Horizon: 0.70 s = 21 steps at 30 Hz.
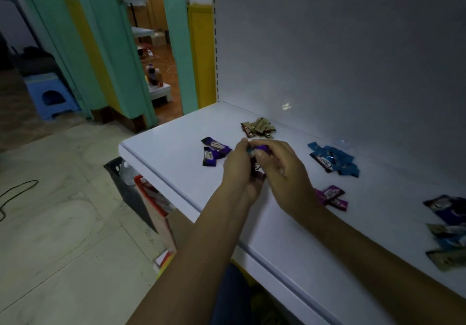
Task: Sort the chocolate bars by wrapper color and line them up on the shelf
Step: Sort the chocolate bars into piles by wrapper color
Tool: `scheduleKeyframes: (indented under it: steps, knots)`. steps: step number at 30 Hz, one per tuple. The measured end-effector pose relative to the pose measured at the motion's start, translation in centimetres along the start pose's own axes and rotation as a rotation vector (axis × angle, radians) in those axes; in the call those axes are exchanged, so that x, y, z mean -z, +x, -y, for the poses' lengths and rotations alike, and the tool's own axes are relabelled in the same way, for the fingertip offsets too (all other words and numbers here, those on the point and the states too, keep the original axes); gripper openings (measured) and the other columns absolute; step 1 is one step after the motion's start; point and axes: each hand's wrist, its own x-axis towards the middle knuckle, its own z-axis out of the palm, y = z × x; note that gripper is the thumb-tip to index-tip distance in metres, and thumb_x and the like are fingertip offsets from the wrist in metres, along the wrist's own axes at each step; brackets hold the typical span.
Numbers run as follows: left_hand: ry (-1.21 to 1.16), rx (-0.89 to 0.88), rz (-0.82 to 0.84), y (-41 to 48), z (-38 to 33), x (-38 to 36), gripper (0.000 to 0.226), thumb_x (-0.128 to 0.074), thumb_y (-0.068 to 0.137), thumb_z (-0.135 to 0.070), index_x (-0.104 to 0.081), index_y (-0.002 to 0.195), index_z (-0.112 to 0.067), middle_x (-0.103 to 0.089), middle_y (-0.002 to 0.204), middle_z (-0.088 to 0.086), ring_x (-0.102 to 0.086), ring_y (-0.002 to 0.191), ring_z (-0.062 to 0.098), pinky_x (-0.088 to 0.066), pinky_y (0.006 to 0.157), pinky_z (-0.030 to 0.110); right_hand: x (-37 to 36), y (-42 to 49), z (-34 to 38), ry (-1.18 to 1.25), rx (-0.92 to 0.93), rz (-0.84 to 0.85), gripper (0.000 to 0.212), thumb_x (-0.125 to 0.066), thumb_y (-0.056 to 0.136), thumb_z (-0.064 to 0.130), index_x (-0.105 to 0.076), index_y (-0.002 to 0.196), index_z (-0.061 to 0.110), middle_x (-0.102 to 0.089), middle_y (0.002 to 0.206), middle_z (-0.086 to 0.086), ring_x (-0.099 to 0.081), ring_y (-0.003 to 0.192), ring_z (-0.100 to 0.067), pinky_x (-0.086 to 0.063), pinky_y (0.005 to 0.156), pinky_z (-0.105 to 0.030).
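Note:
Over the middle of the white shelf (176,153), my left hand (239,171) and my right hand (285,171) meet and together hold a small bunch of chocolate bars (259,148); a purple wrapper shows on top, the rest is hidden by my fingers. On the shelf lie sorted groups: purple bars (214,152) to the left, gold bars (258,128) at the back, blue bars (332,159) to the right, and magenta bars (332,197) beside my right wrist. A mixed heap (446,229) sits at the far right edge.
The shelf's white back panel (340,60) rises behind the bars. Below the shelf's left front edge stand a dark crate (126,186) and cardboard boxes (156,203). A tiled floor, a blue stool (48,95) and an open doorway lie to the left.

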Motion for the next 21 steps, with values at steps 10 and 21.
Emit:
scheduleKeyframes:
  steps: [10, 21]
  knots:
    - [0.289, -0.007, 0.365, -0.5, 4.6, -2.7, 0.035, -0.05, 0.091, 0.009, -0.053, 0.123, -0.004, -0.065, 0.114, 0.018, -0.067, 0.094, 0.025, -0.06, 0.076, 0.032, 8.8, 0.4, -1.2, 0.144, -0.292, -0.214, 0.016, -0.051, 0.095, 0.004, -0.065, 0.1, 0.007, -0.064, 0.089, 0.0, -0.063, 0.071, 0.003, -0.049, 0.06, -0.01]
    - [1.01, -0.625, 0.208, 0.0, 2.1, 2.2, 0.024, -0.058, 0.093, -0.009, -0.055, 0.103, -0.03, -0.069, 0.09, -0.016, -0.068, 0.078, -0.002, -0.053, 0.064, 0.015, 10.3, -0.1, -1.7, 0.306, -0.569, -0.28, 0.016, -0.051, 0.093, 0.003, -0.065, 0.098, 0.008, -0.07, 0.086, -0.012, -0.067, 0.059, -0.009, -0.052, 0.058, -0.017]
